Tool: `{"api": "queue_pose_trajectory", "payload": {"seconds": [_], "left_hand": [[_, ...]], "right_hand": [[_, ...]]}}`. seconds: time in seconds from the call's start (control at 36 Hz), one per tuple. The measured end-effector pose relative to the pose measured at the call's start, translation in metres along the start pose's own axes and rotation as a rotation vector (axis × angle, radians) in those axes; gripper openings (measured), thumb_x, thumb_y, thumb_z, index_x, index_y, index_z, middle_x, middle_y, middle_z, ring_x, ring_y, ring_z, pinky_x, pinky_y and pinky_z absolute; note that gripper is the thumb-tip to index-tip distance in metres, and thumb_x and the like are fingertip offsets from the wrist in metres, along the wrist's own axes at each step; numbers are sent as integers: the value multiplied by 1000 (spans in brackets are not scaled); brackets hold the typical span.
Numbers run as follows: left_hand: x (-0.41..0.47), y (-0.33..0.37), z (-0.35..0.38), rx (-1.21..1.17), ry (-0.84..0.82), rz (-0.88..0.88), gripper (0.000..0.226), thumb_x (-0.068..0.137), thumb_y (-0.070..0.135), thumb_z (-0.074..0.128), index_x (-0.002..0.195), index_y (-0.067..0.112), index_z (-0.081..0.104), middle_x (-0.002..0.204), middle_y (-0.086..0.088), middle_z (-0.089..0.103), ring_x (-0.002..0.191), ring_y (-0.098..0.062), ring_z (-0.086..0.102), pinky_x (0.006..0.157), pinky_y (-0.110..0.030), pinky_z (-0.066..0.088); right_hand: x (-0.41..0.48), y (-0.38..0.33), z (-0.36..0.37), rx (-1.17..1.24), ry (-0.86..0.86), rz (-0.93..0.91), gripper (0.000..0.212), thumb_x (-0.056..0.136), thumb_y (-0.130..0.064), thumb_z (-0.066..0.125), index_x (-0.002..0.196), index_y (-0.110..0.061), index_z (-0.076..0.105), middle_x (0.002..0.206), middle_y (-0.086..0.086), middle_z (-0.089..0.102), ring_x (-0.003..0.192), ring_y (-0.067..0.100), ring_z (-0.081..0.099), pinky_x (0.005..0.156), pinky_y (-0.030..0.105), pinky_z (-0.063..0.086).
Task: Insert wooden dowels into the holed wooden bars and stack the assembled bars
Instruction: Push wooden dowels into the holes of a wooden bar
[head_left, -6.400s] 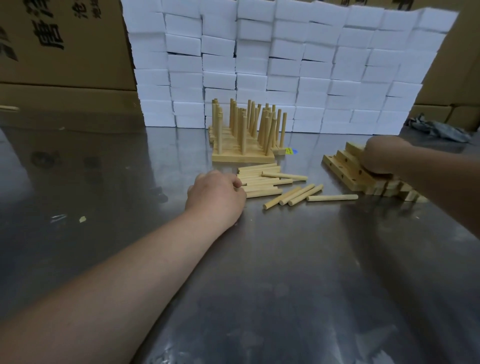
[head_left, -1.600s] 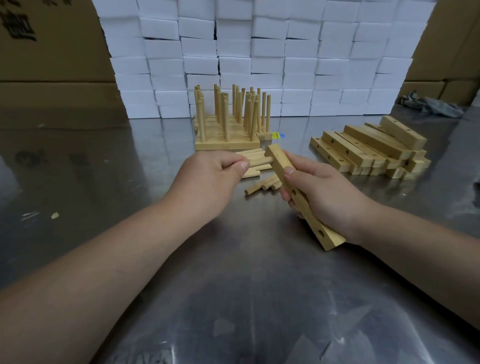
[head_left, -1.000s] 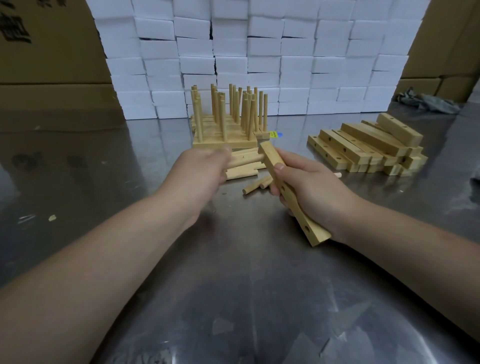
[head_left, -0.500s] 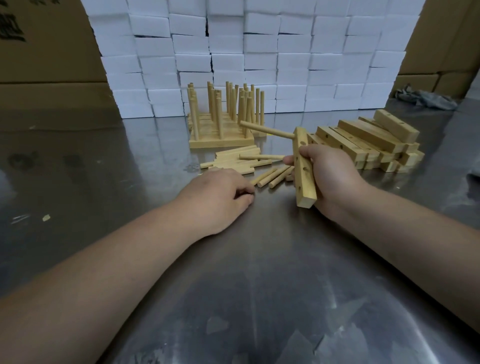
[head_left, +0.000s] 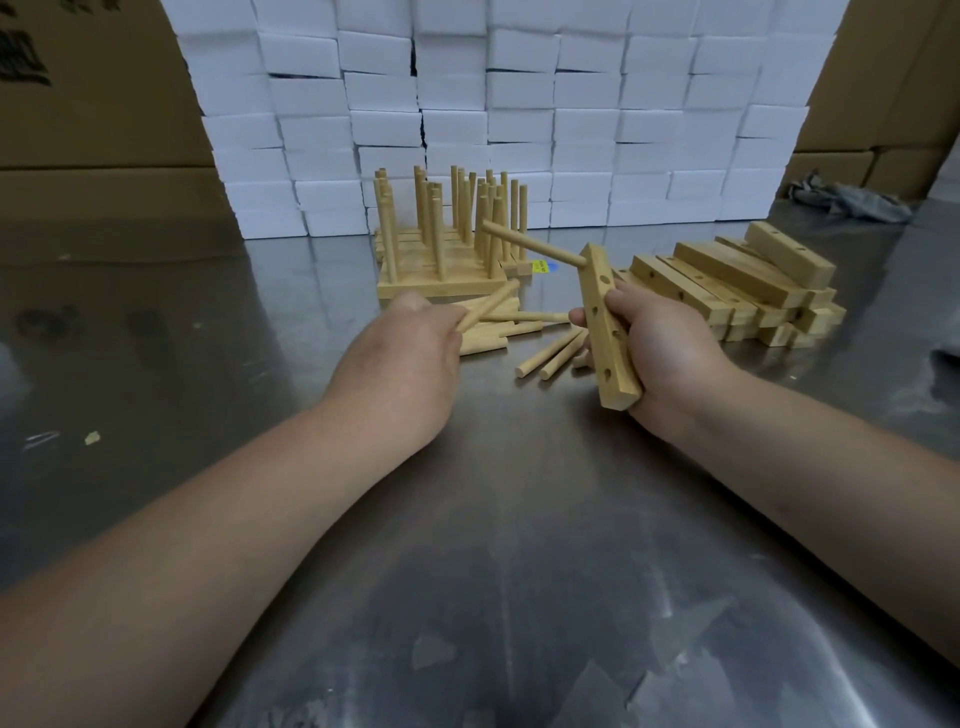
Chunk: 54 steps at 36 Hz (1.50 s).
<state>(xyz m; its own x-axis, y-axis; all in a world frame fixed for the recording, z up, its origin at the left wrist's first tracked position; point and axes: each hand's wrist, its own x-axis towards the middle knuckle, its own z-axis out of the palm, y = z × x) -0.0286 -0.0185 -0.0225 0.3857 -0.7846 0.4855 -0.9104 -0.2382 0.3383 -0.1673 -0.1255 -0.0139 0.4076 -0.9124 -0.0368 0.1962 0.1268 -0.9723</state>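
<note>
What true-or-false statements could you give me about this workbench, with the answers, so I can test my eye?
1. The right hand holds a holed bar with one dowel stuck in its top hole. True.
2. The left hand is empty. False: it grips a second dowel.
3. The spare bars lie piled to the right of the held bar. True.
4. The dowels of the finished stack lie flat. False: they stand upright.
5. The table is wooden. False: it is shiny metal.
</note>
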Motion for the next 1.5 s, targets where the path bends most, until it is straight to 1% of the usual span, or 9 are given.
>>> {"api": "queue_pose_trajectory", "payload": {"seconds": [0.11, 0.31, 0.78, 0.92, 1.06, 1.14, 1.28, 1.39, 1.5], "left_hand": [[-6, 8, 1, -103, -3, 79, 28, 95, 18, 42, 117, 19, 60, 98, -2, 47, 86, -20, 46, 70, -28, 34], [-7, 10, 0, -127, -16, 158, 31, 95, 18, 41, 122, 21, 58, 87, 10, 46, 80, -9, 38, 64, -24, 28], [-10, 11, -2, -167, 42, 166, 26, 93, 27, 45, 112, 27, 62, 76, 14, 47, 77, -10, 44, 63, -28, 31], [-10, 12, -11, -255, 295, 24, 12, 90, 39, 47, 86, 28, 47, 67, 11, 44, 61, -7, 43, 51, -27, 30], [-3, 3, -18, -441, 435, -173, 15, 88, 40, 53, 95, 27, 48, 67, 13, 42, 61, -4, 43, 55, -27, 37], [-2, -1, -20, -452, 406, -200, 10, 88, 40, 53, 80, 33, 55, 59, 13, 47, 55, -1, 44, 51, -23, 34], [-4, -1, -15, -248, 315, -152, 41, 92, 38, 44, 54, 22, 45, 61, 7, 42, 56, -9, 40, 48, -28, 25], [5, -11, -14, -156, 239, -275, 38, 95, 35, 38, 61, 20, 46, 67, -1, 44, 62, -19, 42, 52, -31, 25], [10, -21, -4, 90, -114, -371, 22, 93, 26, 44, 99, 17, 63, 82, -3, 57, 78, -26, 52, 64, -29, 36]], "right_hand": [[-4, 0, 2, -42, -51, -40, 35, 97, -12, 37, 127, -22, 52, 82, 3, 67, 65, 11, 52, 61, 25, 46], [-14, 2, 6, -139, -175, -150, 41, 94, -7, 35, 77, -36, 60, 76, 1, 63, 59, 9, 51, 55, 24, 46], [-17, 1, 7, -163, -128, -169, 33, 97, -16, 39, 91, -41, 59, 67, -8, 61, 59, 9, 52, 56, 23, 45], [-13, -1, 5, -238, -72, -149, 40, 96, -13, 37, 127, -31, 54, 79, -3, 69, 69, 12, 56, 63, 28, 47], [-21, -3, 5, -306, -163, -129, 38, 91, -7, 36, 118, -28, 52, 78, 1, 69, 46, -3, 57, 42, 13, 42], [-25, -3, 5, -361, -224, -142, 34, 89, -7, 36, 105, -27, 57, 56, -4, 64, 43, -2, 53, 41, 12, 40], [-27, -2, 5, -493, -254, -176, 38, 90, -11, 39, 119, -29, 55, 69, 1, 64, 44, -5, 53, 42, 11, 41], [-22, -2, 3, -574, -166, -209, 23, 93, -19, 41, 94, -35, 58, 72, -2, 62, 59, 3, 55, 56, 20, 46], [-17, -4, -2, -569, -69, -206, 32, 94, -21, 41, 123, -28, 54, 79, -2, 61, 72, 9, 57, 61, 25, 44]]}}
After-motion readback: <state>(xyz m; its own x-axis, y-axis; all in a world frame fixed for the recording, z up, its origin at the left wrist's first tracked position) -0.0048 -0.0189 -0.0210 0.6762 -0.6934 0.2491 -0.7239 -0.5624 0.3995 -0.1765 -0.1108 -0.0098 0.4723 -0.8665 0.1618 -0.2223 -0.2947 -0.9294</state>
